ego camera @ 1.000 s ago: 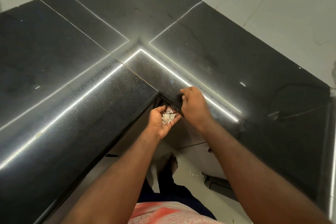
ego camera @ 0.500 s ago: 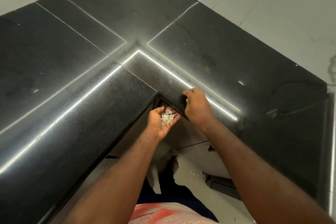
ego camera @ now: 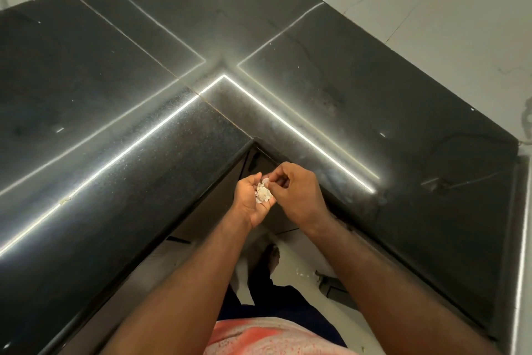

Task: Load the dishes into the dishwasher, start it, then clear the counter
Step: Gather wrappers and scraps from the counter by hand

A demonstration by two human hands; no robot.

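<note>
At the inner corner of the black table (ego camera: 121, 170), our left hand (ego camera: 249, 205) lay palm up, just clear of the edge. Its grip was half closed into a cup around the pale scraps (ego camera: 263, 195). Our right hand (ego camera: 299, 193) sat at 3 o'clock from the pile, its grip curled, fingertips apparently pinching one flake. We judged that the flake's drop lay toward 9 o'clock, into the left palm.

Your left hand (ego camera: 250, 205) and right hand (ego camera: 298, 196) are bare, and both forearms run bare down to the lower edge of the view. You wear a pale shirt (ego camera: 267, 337) blotched with pinkish red across the front, and dark navy bottoms (ego camera: 290, 301) below it.
</note>
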